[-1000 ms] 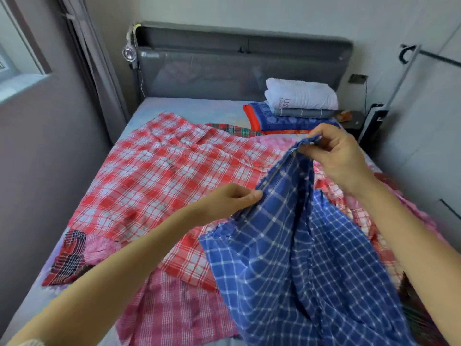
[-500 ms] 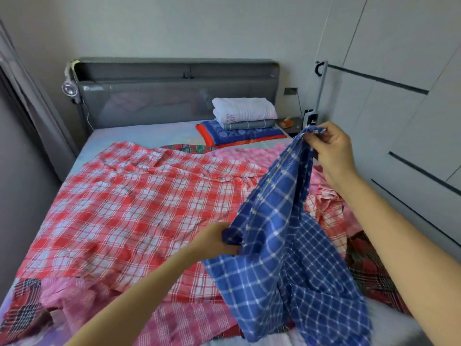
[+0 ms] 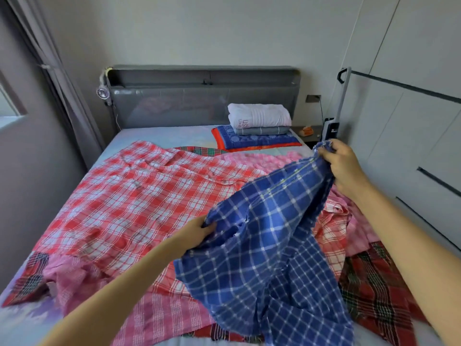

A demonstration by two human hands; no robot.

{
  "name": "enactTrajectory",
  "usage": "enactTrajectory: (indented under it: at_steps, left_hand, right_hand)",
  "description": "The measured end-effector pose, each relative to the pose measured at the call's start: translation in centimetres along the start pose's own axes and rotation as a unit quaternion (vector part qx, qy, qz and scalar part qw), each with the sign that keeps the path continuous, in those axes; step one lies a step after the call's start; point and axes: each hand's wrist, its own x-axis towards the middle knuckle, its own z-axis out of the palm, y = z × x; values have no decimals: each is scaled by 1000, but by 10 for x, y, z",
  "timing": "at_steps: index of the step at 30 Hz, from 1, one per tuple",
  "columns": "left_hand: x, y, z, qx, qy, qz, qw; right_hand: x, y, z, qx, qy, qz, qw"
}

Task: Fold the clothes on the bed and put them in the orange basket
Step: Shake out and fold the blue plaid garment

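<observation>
Your right hand [image 3: 345, 168] pinches the top corner of the blue checked cloth [image 3: 269, 245] and your left hand [image 3: 197, 234] grips its edge lower down, holding it stretched above the red checked cloth [image 3: 129, 203] spread on the bed [image 3: 159, 136].

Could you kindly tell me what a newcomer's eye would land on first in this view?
The blue checked cloth stands out first, lifted in the foreground, with the left hand gripping its lower edge and the right hand pinching a raised corner at the right. Behind it, a large red checked cloth lies spread over the left of the bed. A folded stack sits by the headboard.
</observation>
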Motion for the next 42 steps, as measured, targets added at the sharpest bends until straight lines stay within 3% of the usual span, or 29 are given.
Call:
enactTrajectory:
  at_steps: [2, 4, 9, 12, 15, 24, 29, 33, 37, 42]
  left_hand:
    - [-2, 9, 12, 21, 3, -30, 999]
    - [-4, 20, 27, 42, 12, -59, 997]
    - [-19, 46, 56, -2, 34, -96, 995]
    - [-35, 54, 71, -53, 22, -119, 991]
    - [-44, 62, 75, -74, 20, -127, 989]
    - [-62, 53, 72, -95, 46, -129, 986]
    - [-87, 39, 54, -8, 171, -12, 985]
    - [-108, 25, 42, 174, 168, 41, 969]
    - [-126, 4, 18, 160, 197, 53, 966]
    - [-129, -6, -2, 177, 298, 133, 929]
  right_hand:
    - [2, 10, -13, -110, -55, -23, 992]
    - [-5, 23, -17, -203, -171, -58, 962]
    - [-53, 24, 0, -352, -439, -126, 817]
    - [-82, 27, 20, -371, -510, -177, 756]
    - [-102, 42, 42, -393, -524, -204, 728]
    - [-124, 67, 74, -341, -482, -153, 793]
    - [-109, 51, 79, -269, -494, -90, 822]
    - [-98, 30, 86, -254, -496, -70, 827]
    - [-87, 17, 95, -268, -469, -63, 839]
    - [-95, 15, 114, -274, -454, -62, 845]
